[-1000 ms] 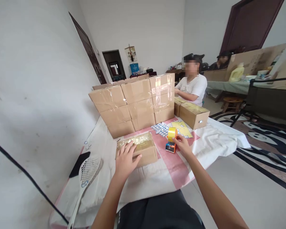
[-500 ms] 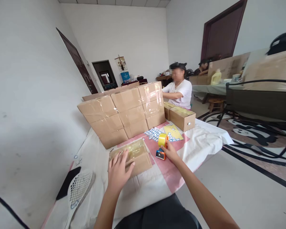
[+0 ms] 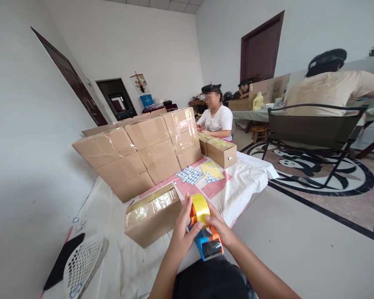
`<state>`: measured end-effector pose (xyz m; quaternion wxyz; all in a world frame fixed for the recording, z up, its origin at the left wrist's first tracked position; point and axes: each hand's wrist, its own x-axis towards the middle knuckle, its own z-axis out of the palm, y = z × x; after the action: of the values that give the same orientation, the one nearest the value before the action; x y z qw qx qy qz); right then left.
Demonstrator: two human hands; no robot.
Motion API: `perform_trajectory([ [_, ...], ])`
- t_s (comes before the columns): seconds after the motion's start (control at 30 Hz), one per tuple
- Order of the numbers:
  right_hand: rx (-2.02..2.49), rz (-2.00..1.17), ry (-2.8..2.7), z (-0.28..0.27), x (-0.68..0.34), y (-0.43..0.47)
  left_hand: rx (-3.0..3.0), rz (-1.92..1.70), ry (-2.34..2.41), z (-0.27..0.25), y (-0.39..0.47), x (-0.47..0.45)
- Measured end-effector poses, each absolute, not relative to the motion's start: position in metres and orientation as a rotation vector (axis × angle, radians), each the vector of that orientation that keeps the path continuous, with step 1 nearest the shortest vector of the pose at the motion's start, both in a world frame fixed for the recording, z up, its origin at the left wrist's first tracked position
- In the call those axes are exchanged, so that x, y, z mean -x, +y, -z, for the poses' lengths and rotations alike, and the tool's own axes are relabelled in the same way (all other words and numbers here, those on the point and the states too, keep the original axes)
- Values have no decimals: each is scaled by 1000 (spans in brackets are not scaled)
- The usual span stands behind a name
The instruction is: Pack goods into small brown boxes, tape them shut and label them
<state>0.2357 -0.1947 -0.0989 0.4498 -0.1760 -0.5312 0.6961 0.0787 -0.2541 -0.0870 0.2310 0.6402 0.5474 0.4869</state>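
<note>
A white-walled room surrounds the cloth-covered surface point(image 3: 247, 180), and a co-worker in a white shirt point(image 3: 220, 118) sits well beyond my grips, ahead and to the right. Through the head view I have both grips in front of the lap, at the near edge of the surface. My right grip point(image 3: 222, 229) is closed around the right side of an orange and blue tape dispenser point(image 3: 206, 243), its thumb against the yellow tape roll point(image 3: 202, 209). My left grip point(image 3: 182, 237) lies along the roll's other side, fingers and thumb fairly close together; I cannot tell whether it clamps or merely steadies. Holding it from both sides probably stops the dispenser twisting, and its cutter end points down towards the lap, leaving the roll uppermost within thumb reach. Just left of my left grip sits a cardboard box point(image 3: 152, 220), glossy tape along its top, close by but apparently not held. Beyond that box rises a stack of boxes point(image 3: 149, 145), set edge to edge, I'd guess to save room. Farther left of the grips lies a white netted scoop point(image 3: 84, 257).
</note>
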Motion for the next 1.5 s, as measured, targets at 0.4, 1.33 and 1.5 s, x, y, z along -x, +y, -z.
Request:
perform_trajectory([
  [0.4, 514, -1149, -1549, 123, -219, -174, -1197, -1458, 1573, 116, -256, -101],
  [1.33, 730, -1445, -928, 131, -215, -158, -1348, -1589, 1734, 139, -281, -130],
  [1.5, 686, -1457, -578, 128, -234, -174, -1702, -1465, 1672, 134, -292, -144],
])
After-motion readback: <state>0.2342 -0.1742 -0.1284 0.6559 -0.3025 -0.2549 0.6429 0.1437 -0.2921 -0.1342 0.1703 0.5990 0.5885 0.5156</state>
